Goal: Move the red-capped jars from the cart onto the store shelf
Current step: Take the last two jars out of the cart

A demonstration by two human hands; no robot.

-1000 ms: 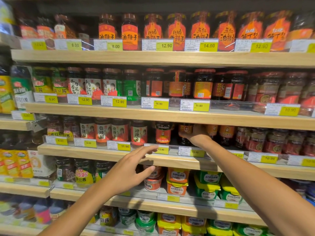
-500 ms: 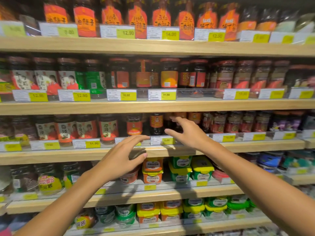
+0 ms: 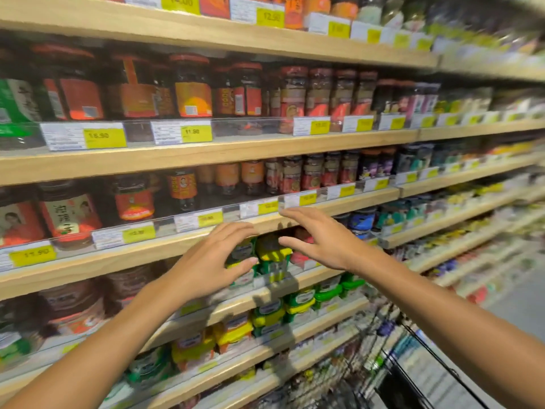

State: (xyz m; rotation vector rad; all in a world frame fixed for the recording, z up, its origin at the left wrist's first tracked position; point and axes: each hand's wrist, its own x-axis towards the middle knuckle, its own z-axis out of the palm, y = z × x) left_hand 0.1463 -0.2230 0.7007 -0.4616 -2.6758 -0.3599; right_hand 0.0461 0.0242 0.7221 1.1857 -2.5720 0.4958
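Red-capped jars (image 3: 134,199): standing in rows on the store shelf (image 3: 188,240), behind yellow price tags (image 3: 138,233); none in either hand.
Left hand (image 3: 206,261): grip released, fingers spread, empty, raised just below the shelf edge.
Right hand (image 3: 318,240): grip released, fingers extended, empty, fingertips near the shelf edge.
Green and yellow tubs (image 3: 272,255): one shelf lower, behind the hands.
Cart (image 3: 392,376): wire frame at lower right, contents blurred.

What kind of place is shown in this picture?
Most likely a grocery store aisle: long wooden shelves packed with jars, yellow price tags along the edges, and a wire cart at lower right.
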